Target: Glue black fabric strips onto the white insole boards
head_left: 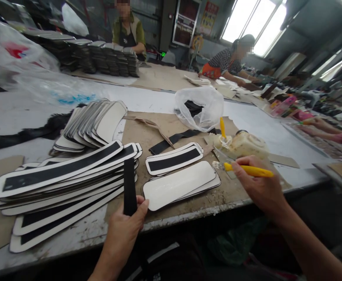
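Note:
My left hand [127, 222] holds a black strip [129, 187] upright between thumb and fingers, beside the near white panels. My right hand [255, 183] is closed around a yellow-handled brush [248, 169], its bristles just past the right end of the top white panel [179, 185]. That panel is bare and glossy and lies on a few others. Behind it rests a small pile of white panels with a black strip on top [174, 159]. To the left, long white panels with black strips [59, 171] lie in a fanned pile.
A glue-crusted container [248, 144] and a second yellow brush [223, 128] stand at the right. Further back are a plastic bag [200, 107], stacked curved panels [109, 121] and a loose black strip [173, 141]. Two people work beyond; another person's hands [314, 127] are at far right.

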{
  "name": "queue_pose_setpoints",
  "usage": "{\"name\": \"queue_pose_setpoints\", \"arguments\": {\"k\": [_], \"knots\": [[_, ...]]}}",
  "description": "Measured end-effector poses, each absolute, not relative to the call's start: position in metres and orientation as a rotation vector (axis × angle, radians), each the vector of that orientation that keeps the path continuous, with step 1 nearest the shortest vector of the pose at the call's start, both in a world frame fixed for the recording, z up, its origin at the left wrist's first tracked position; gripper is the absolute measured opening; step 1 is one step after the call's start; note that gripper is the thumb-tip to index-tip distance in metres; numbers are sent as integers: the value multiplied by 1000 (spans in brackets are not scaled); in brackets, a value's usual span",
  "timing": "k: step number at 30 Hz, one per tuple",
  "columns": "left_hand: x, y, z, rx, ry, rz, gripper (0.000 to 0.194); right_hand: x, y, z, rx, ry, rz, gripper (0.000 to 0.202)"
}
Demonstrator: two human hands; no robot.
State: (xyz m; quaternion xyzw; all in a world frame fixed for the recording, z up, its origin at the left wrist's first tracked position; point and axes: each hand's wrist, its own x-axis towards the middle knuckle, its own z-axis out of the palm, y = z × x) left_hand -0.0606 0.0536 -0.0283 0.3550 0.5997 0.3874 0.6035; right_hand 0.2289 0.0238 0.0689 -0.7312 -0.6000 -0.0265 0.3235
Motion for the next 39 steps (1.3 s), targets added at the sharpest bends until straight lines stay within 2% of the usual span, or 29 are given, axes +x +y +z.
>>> {"name": "queue_pose_setpoints", "arguments": {"k": [3, 6, 11, 17, 25, 33, 39], "knots": [[-66, 52, -19, 878, 1417, 975, 42, 217, 19, 82, -1858, -1528, 39, 24], [-71, 41, -4, 860, 1283, 1047, 32, 193, 18, 81, -1711, -1569, 317, 27], [-61, 12, 14, 708, 925, 749, 33, 134, 21, 53, -1491, -1523, 1023, 25], [-42, 0, 9, 701, 781, 623, 33, 96, 16, 35, -1309, -1113, 1439, 28], [-31, -5, 4, 733, 799, 626, 33, 106, 8, 35, -1316, -1055, 1415, 31], [-26, -7, -2, 888, 910, 560, 44, 122, 1, 31, -1524, -1153, 1004, 36], [-30, -19, -14, 1058, 914, 468, 48, 147, 3, 41, -1375, -781, 862, 28]]}}
